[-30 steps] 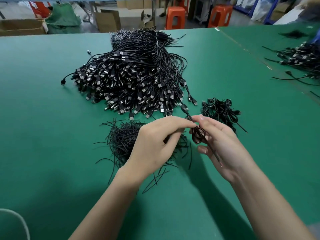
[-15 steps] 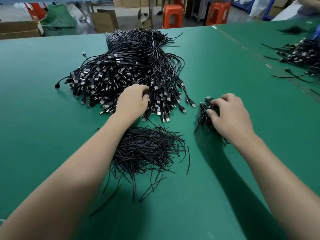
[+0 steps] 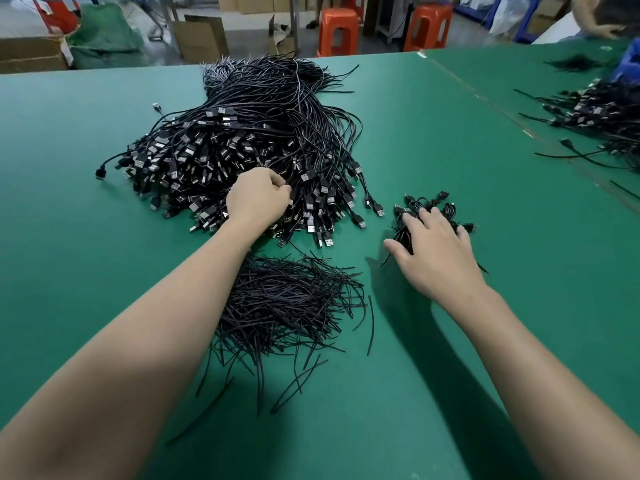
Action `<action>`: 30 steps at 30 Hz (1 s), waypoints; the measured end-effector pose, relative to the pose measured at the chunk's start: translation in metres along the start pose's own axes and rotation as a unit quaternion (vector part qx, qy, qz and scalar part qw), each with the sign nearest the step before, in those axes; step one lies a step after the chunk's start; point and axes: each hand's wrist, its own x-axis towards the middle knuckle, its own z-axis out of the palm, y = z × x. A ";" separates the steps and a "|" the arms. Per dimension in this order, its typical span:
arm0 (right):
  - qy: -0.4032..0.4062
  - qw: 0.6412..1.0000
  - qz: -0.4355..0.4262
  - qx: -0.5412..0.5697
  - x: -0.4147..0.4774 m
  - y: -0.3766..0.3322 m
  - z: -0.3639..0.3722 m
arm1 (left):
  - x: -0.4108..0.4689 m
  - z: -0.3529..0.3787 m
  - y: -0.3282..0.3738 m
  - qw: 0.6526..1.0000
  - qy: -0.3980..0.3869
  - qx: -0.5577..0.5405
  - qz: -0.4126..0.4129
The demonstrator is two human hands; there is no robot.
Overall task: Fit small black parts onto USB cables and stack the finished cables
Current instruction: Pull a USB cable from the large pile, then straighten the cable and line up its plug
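Note:
A big heap of black USB cables [image 3: 242, 147] lies on the green table [image 3: 433, 140], plugs pointing toward me. My left hand [image 3: 258, 199] sits on the heap's near edge, fingers curled and pinching a cable plug there. A loose pile of thin black ties [image 3: 287, 306] lies nearer to me, partly under my left forearm. To the right is a small stack of finished coiled cables [image 3: 431, 206]. My right hand [image 3: 434, 251] rests flat on that stack with fingers spread and holds nothing.
Another heap of cables [image 3: 602, 112] lies at the far right of the table, by a blue bin [image 3: 627, 64]. Orange stools [image 3: 337, 31] and cardboard boxes [image 3: 201, 38] stand beyond the table's far edge. Another person's arm [image 3: 601, 15] shows at the top right.
One second ago both hands held a coiled cable together. My right hand has since laid it on the finished stack and opened flat; my left hand reached to the big heap and pinched a plug.

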 end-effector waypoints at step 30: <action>0.061 0.860 -0.336 0.379 -0.087 -0.062 -0.021 | -0.218 -0.090 0.021 0.883 -0.142 -0.426 0.134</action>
